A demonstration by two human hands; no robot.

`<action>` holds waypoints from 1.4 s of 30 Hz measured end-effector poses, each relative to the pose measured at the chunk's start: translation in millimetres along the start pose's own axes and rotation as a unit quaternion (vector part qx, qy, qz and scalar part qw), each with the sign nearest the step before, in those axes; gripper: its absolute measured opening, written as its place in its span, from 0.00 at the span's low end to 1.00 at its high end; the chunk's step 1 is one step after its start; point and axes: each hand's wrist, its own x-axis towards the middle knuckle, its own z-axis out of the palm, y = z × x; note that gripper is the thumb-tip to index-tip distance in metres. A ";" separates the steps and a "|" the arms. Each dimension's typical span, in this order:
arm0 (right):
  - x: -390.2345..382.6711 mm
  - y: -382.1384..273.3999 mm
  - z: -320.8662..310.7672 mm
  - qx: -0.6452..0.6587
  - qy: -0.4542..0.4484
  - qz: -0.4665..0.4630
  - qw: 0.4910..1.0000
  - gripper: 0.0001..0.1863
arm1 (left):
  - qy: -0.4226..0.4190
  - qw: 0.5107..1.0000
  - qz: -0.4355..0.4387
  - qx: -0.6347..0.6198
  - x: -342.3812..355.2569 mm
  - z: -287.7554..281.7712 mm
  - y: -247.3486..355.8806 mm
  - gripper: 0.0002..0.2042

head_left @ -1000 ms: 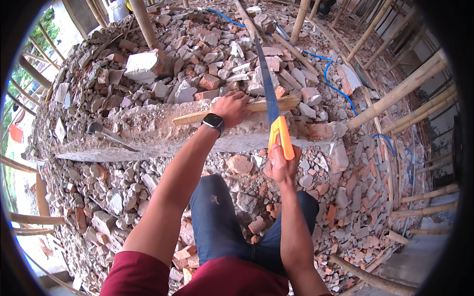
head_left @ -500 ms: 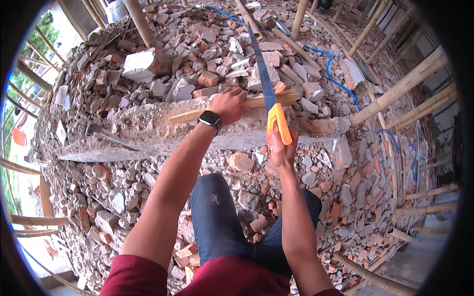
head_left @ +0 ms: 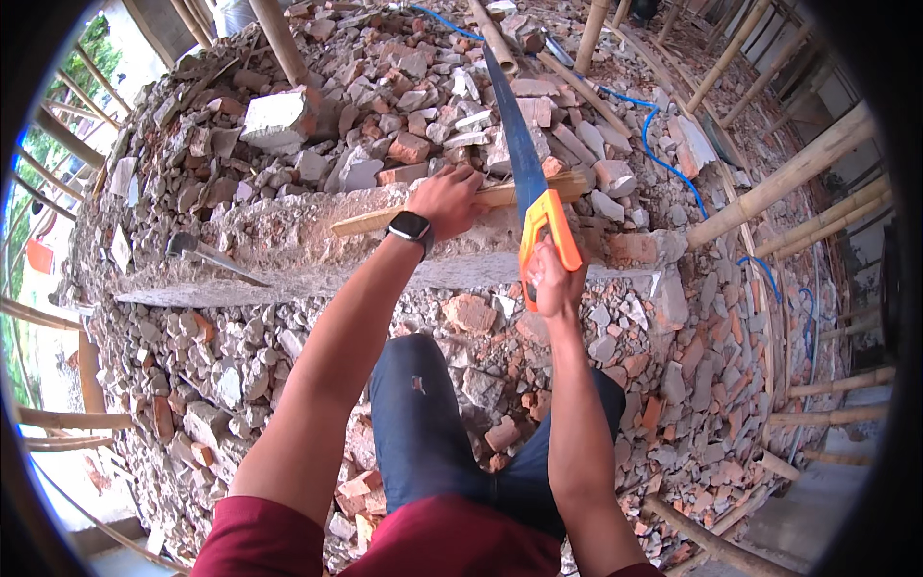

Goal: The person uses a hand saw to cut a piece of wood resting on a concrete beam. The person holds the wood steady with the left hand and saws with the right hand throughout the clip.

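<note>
A hand saw (head_left: pixel 521 154) with a dark blade and an orange handle is held in my right hand (head_left: pixel 556 279), its fingers wrapped round the grip. The blade points away from me and crosses a narrow wooden plank (head_left: pixel 367 222) near that plank's right end. My left hand (head_left: pixel 448 202), with a watch at the wrist, lies over the middle of the plank, fingers bent across it against a rough concrete beam (head_left: pixel 288 231). How far the blade has cut into the wood cannot be made out.
Broken brick and concrete rubble (head_left: pixel 413 96) spreads on both sides of the beam. A hammer (head_left: pixel 216 258) rests on the beam at the left. Bamboo poles (head_left: pixel 788 173) stand and slant around. A blue hose (head_left: pixel 663 159) winds across the right side.
The saw has shifted slightly toward me and tilted, so more of its blade face and handle shows. My left hand stays in place on the plank.
</note>
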 end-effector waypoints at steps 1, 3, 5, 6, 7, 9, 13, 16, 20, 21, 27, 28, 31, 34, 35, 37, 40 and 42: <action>2.2 1.8 -0.5 -0.014 -0.011 -0.016 1.000 0.10 | -0.020 1.000 -0.008 -0.002 5.2 -0.4 -3.9 0.19; 7.8 0.1 -3.3 -0.048 -0.027 -0.056 0.997 0.10 | -0.028 0.999 -0.026 0.004 6.7 -4.9 -0.8 0.19; 7.5 9.0 -2.8 -0.127 -0.002 -0.083 0.988 0.11 | -0.030 0.999 -0.042 0.006 7.8 -5.8 2.4 0.19; 5.3 15.6 -3.6 -0.149 0.009 -0.110 0.983 0.12 | -0.029 0.999 -0.041 0.004 10.1 -4.4 4.3 0.19; 0.3 17.5 -11.3 -0.162 0.013 -0.100 0.982 0.12 | -0.028 0.999 -0.040 0.002 13.1 -2.6 7.1 0.18; -21.0 13.4 -13.2 -0.177 0.012 -0.071 0.982 0.12 | -0.029 0.999 -0.037 0.002 8.6 -4.5 1.5 0.18; -78.0 -20.9 -37.1 -0.057 -0.006 0.039 0.998 0.11 | -0.014 1.000 -0.016 -0.022 4.7 -0.6 -6.3 0.16; -106.6 -30.9 -73.7 0.012 -0.045 0.054 0.997 0.10 | -0.004 1.000 -0.009 -0.022 6.4 1.1 -5.4 0.15; -112.0 -44.3 -58.4 -0.063 -0.015 0.053 0.996 0.09 | 0.011 0.999 -0.002 -0.041 7.7 5.1 -5.2 0.16; -111.4 -37.9 -59.5 -0.063 -0.014 0.039 0.997 0.10 | 0.018 0.999 0.006 -0.038 8.3 7.5 -8.9 0.16; -118.1 -39.6 -60.3 -0.088 -0.023 0.003 0.996 0.08 | 0.032 0.999 0.024 -0.003 5.7 11.3 -9.8 0.14; -118.2 -38.9 -60.9 -0.087 -0.026 -0.013 0.996 0.08 | 0.039 0.999 0.030 -0.003 5.2 12.5 -10.9 0.14; -105.2 -38.4 -51.6 -0.063 -0.002 0.027 0.998 0.07 | 0.008 1.000 0.013 0.019 3.9 9.1 -9.5 0.16; -100.1 -33.4 -52.8 -0.078 -0.025 0.007 0.997 0.08 | -0.013 1.000 0.006 0.021 6.2 5.2 -4.7 0.16; -99.8 -31.3 -53.6 -0.081 -0.027 0.003 0.996 0.08 | -0.017 1.000 0.009 0.018 5.7 4.7 -5.0 0.16; -98.9 -23.7 -53.6 -0.110 -0.026 0.006 0.994 0.08 | -0.014 1.000 0.009 0.025 4.1 3.6 -5.9 0.16; -97.8 -19.5 -47.4 -0.154 -0.019 -0.024 0.988 0.11 | -0.019 1.000 0.004 0.024 5.8 4.3 -5.0 0.16; -98.0 -18.7 -47.3 -0.168 -0.028 -0.032 0.985 0.11 | -0.023 0.999 0.000 0.028 4.6 4.7 -5.3 0.17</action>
